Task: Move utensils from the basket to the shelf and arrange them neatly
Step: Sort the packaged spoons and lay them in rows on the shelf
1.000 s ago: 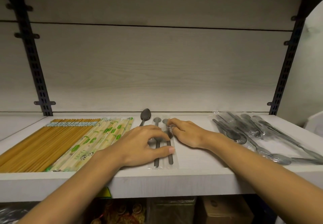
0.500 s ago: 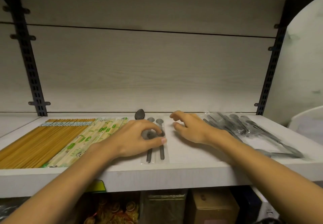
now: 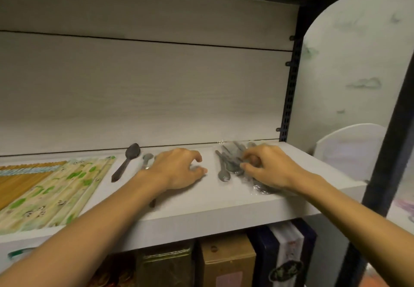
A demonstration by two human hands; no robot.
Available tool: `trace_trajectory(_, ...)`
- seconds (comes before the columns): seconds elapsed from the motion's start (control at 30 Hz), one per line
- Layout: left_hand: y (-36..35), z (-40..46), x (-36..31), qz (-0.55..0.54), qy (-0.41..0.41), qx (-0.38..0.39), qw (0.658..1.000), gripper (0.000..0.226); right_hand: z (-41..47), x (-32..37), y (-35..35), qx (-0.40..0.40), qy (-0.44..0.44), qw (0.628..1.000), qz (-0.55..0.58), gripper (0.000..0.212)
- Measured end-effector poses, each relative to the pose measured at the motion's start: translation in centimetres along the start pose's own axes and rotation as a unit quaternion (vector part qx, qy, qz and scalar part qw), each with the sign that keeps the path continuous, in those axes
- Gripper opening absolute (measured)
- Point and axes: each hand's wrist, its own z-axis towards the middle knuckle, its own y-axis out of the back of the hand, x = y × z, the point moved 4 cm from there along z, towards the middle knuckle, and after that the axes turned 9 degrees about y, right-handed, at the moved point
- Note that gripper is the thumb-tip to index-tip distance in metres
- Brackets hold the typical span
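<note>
I see chopsticks (image 3: 33,188) and 1 dark spoon (image 3: 126,163) lined on shelf (image 3: 224,206). Wrapped spoons (image 3: 230,163) still heaped right; right hand (image 3: 266,168) pinching them. Left hand (image 3: 177,170) rests loose, grasping nothing. Basket unseen.

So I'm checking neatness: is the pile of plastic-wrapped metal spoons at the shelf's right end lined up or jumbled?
Jumbled. The plastic-wrapped metal spoons lie crossed at differing angles, and the right hand rests on them.
</note>
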Motion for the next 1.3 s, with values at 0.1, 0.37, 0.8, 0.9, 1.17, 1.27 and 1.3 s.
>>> trace_trajectory(0.1, -0.7, 0.3, -2.4, -0.029, -0.007, 0.015, 0.999, 0.051, -0.2, -0.1, -0.7, 0.037, 0.0, 0.999, -0.023, 0.044)
trace_trajectory(0.37, -1.6, 1.2, -4.1, -0.072, -0.006, 0.055, 0.996, 0.044, 1.4, 1.2, -0.7, 0.073, 0.059, 0.991, -0.099, 0.026)
trace_trajectory(0.8, 1.0, 1.0, 0.8, -0.166, 0.059, -0.026, 0.984, 0.005, 3.4, 0.9, 1.1, -0.142, -0.024, 0.976, 0.162, 0.015)
trace_trajectory(0.9, 2.0, 0.7, 2.7, -0.237, 0.094, -0.059, 0.965, 0.007, 4.3, 1.3, 0.6, -0.182, -0.066, 0.944, 0.269, 0.007)
trace_trajectory(1.17, 4.4, -1.1, 8.0, -0.506, 0.171, -0.107, 0.839, 0.031, 6.9, 3.5, -0.9, -0.192, -0.08, 0.88, 0.427, 0.022)
trace_trajectory(1.27, 5.1, -1.4, 9.7, -0.604, 0.208, -0.112, 0.762, 0.042, 7.7, 4.5, -1.1, -0.188, -0.054, 0.887, 0.419, 0.024)
trace_trajectory(1.3, 5.2, -1.3, 10.3, -0.626, 0.215, -0.115, 0.741, 0.046, 8.0, 4.6, -1.1, -0.201, -0.053, 0.885, 0.417, 0.022)
